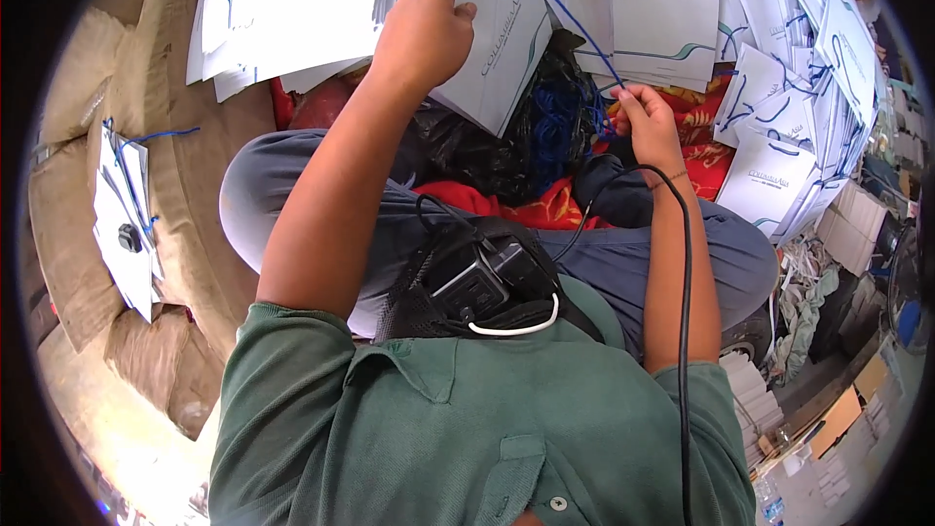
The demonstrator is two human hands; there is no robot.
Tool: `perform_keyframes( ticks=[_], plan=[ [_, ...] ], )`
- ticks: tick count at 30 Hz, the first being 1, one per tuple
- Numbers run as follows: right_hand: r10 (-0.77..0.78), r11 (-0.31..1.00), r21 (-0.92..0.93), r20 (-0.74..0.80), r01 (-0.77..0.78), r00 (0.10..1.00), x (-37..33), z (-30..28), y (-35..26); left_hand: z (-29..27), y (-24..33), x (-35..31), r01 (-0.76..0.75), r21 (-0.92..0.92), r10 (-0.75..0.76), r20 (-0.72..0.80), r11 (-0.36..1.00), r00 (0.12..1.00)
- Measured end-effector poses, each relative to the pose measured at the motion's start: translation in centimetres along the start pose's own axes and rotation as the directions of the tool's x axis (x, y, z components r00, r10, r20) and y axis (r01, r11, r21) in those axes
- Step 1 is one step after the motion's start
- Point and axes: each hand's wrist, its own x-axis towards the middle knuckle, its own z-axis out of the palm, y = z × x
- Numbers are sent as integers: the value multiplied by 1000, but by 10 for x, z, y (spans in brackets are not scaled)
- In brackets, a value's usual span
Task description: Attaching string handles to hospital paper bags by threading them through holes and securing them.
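Note:
My left hand (424, 34) is closed on the upper left edge of a flat white paper bag (511, 44), which hangs tilted over my lap. A blue cord (577, 25) runs from the top of this bag down to the right. Its lower end is pinched between the thumb and fingers of my right hand (648, 122). Just left of that hand, a bunch of blue cords (553, 122) lies in a black plastic bag (453, 141). The inner fingers of my left hand are partly hidden behind the bag.
White paper bags are stacked at the far left (292, 15), far middle (662, 10) and right (774, 175). A brown cushioned seat (180, 175) on the left bears more white sheets (127, 219). Red patterned cloth (545, 205) lies before me. A black cable (687, 312) crosses my right forearm.

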Motion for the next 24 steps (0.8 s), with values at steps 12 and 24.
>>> perform_keyframes(
  ticks=[12, 24],
  plan=[
    [-245, 928, -288, 11, 238, 969, -38, 43, -49, 14, 37, -37, -499, -83, 493, -81, 863, 866],
    [-510, 857, 52, 234, 513, 828, -42, 63, -167, -14, 22, -24, -236, -218, 256, 68, 947, 964]
  ],
)
